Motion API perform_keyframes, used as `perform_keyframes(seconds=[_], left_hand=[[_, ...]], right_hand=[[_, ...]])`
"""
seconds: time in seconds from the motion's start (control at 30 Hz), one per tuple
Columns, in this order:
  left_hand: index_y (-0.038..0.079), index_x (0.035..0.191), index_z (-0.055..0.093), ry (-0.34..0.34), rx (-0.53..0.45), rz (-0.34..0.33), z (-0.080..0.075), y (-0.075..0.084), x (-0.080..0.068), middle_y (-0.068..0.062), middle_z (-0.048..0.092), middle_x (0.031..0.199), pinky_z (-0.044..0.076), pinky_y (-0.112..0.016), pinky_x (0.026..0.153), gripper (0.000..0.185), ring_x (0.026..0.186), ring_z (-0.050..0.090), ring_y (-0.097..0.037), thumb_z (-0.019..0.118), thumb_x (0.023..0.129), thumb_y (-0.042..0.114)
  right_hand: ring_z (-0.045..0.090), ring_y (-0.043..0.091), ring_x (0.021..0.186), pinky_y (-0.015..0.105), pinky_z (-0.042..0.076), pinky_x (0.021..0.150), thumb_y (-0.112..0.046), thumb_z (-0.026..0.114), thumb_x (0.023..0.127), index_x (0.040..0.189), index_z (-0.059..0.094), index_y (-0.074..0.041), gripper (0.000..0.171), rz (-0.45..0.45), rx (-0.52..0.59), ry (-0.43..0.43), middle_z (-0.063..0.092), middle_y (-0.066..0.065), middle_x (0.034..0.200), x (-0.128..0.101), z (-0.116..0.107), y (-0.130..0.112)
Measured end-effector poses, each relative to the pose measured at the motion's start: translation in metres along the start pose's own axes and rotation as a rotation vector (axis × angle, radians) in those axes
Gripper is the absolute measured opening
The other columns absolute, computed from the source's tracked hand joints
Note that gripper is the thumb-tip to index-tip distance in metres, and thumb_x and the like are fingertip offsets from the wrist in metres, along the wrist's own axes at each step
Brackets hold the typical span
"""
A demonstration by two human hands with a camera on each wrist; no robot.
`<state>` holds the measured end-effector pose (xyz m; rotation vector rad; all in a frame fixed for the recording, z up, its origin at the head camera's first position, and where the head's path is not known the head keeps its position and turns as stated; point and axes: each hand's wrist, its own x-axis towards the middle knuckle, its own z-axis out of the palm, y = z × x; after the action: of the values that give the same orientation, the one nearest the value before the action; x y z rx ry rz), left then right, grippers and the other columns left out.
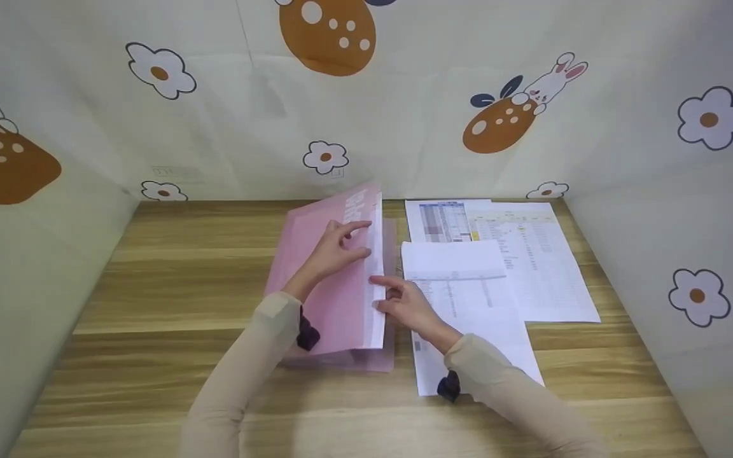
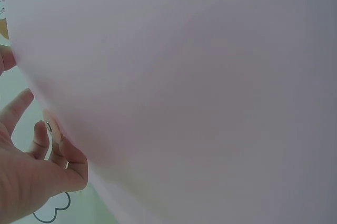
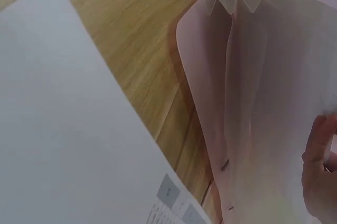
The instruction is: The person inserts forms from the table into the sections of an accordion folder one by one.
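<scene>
A pink expanding file folder (image 1: 335, 280) stands partly open at the middle of the table, its front tilted up and white lettering near the top. My left hand (image 1: 339, 249) reaches across the front and holds its right edge, thumb and forefinger apart. Lower on that edge, my right hand (image 1: 408, 305) grips with finger and thumb. The right wrist view shows the folder's pleated side (image 3: 237, 2) spread, with my right hand (image 3: 320, 168) at the border. Pink sheet fills most of the left wrist view, a hand (image 2: 42, 166) bent at its edge.
Several printed sheets lie right of the folder; the nearest paper (image 1: 468, 337) passes under my right forearm, and another sheet (image 1: 551, 273) lies behind it. Patterned cloth walls (image 1: 417, 127) enclose the wooden table (image 1: 156, 286) at the back and both sides.
</scene>
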<state>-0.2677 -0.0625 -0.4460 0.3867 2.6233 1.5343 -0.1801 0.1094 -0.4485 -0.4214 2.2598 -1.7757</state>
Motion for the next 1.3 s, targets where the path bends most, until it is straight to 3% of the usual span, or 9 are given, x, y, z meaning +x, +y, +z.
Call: perform_keyframes(seconds=[0.23, 0.47, 0.73, 0.93, 1.17, 1.3], left_hand=[[0.023, 0.122, 0.054, 0.011, 0.013, 0.010, 0.000, 0.001, -0.001, -0.008, 0.036, 0.093, 0.033, -0.030, 0.066, 0.050, 0.087, 0.037, -0.021, 0.068, 0.074, 0.022], [0.022, 0.122, 0.055, 0.010, 0.016, 0.024, 0.001, 0.000, 0.001, -0.008, 0.036, 0.093, 0.033, -0.030, 0.066, 0.049, 0.087, 0.036, -0.021, 0.068, 0.074, 0.021], [0.021, 0.121, 0.055, 0.016, 0.022, 0.035, 0.001, 0.000, 0.001, -0.009, 0.036, 0.092, 0.032, -0.030, 0.066, 0.050, 0.086, 0.036, -0.021, 0.068, 0.073, 0.020], [0.020, 0.121, 0.055, 0.024, 0.027, 0.049, 0.001, 0.000, 0.001, -0.010, 0.036, 0.090, 0.032, -0.030, 0.066, 0.050, 0.084, 0.036, -0.022, 0.069, 0.073, 0.019], [0.021, 0.121, 0.055, 0.025, 0.031, 0.048, 0.001, 0.001, 0.001, -0.009, 0.036, 0.090, 0.032, -0.030, 0.066, 0.049, 0.084, 0.036, -0.021, 0.069, 0.074, 0.020], [0.022, 0.121, 0.055, 0.019, 0.030, 0.037, 0.001, 0.001, 0.000, -0.009, 0.036, 0.091, 0.033, -0.030, 0.066, 0.049, 0.086, 0.037, -0.021, 0.069, 0.074, 0.021]], right_hand=[[0.048, 0.019, 0.072, 0.023, 0.041, 0.063, 0.009, 0.057, 0.072, 0.116, 0.047, 0.017, 0.045, -0.081, -0.108, 0.006, 0.055, 0.024, 0.100, 0.003, 0.008, -0.009], [0.047, 0.016, 0.068, 0.020, 0.039, 0.057, 0.009, 0.053, 0.072, 0.118, 0.043, 0.018, 0.048, -0.024, -0.076, -0.013, 0.055, 0.015, 0.082, 0.003, 0.014, -0.009], [0.054, 0.022, 0.072, 0.025, 0.043, 0.061, 0.009, 0.053, 0.072, 0.116, 0.045, 0.017, 0.046, -0.076, -0.100, -0.034, 0.059, 0.016, 0.086, 0.011, 0.017, 0.007], [0.055, 0.018, 0.072, 0.026, 0.045, 0.061, 0.004, 0.054, 0.073, 0.113, 0.053, 0.008, 0.040, -0.071, -0.142, -0.041, 0.060, 0.009, 0.086, 0.022, 0.019, 0.027], [0.055, 0.016, 0.072, 0.027, 0.045, 0.062, 0.003, 0.054, 0.072, 0.111, 0.055, 0.006, 0.039, -0.063, -0.149, -0.045, 0.059, 0.007, 0.084, 0.022, 0.020, 0.025], [0.055, 0.026, 0.080, 0.030, 0.046, 0.067, 0.006, 0.054, 0.074, 0.115, 0.050, 0.009, 0.042, -0.066, -0.125, -0.064, 0.058, 0.015, 0.095, 0.016, 0.018, 0.011]])
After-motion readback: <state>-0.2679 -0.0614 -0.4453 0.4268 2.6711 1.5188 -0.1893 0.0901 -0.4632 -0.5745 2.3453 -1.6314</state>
